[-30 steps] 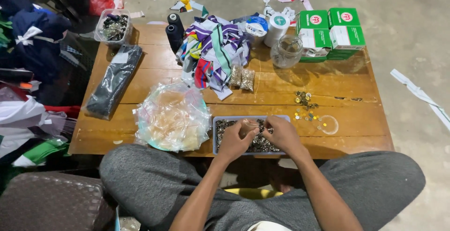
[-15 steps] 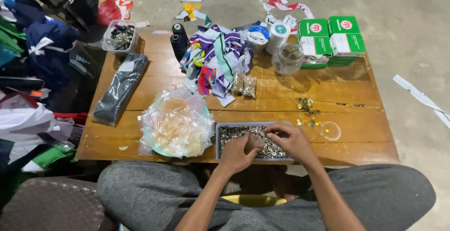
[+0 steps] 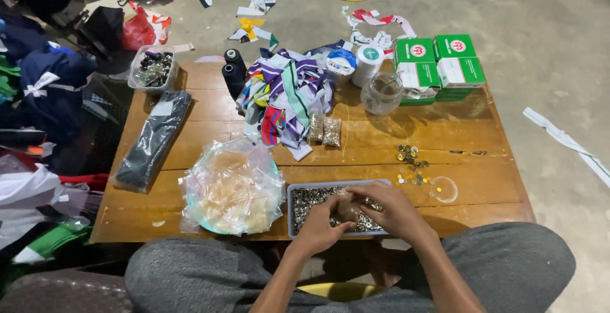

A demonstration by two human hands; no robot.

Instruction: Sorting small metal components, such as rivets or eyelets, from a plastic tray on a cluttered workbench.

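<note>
Hands, left (image 3: 321, 224) and right (image 3: 387, 210), pressed together over tray (image 3: 298, 189) of metal studs (image 3: 311, 200) at table (image 3: 483, 186) front edge, pinching a small pouch (image 3: 348, 208); likely filling, needing steady grip.

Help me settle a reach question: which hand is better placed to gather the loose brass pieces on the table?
Probably the right hand: the loose brass pieces lie beyond it on its side, while the left hand sits over the grey tray, farther away.

Bare forearms, no sleeves in view. Left hand (image 3: 321, 227) and right hand (image 3: 394, 211) ungloved, no rings or watch visible. Grey heathered trousers (image 3: 508, 268) over both knees.
</note>
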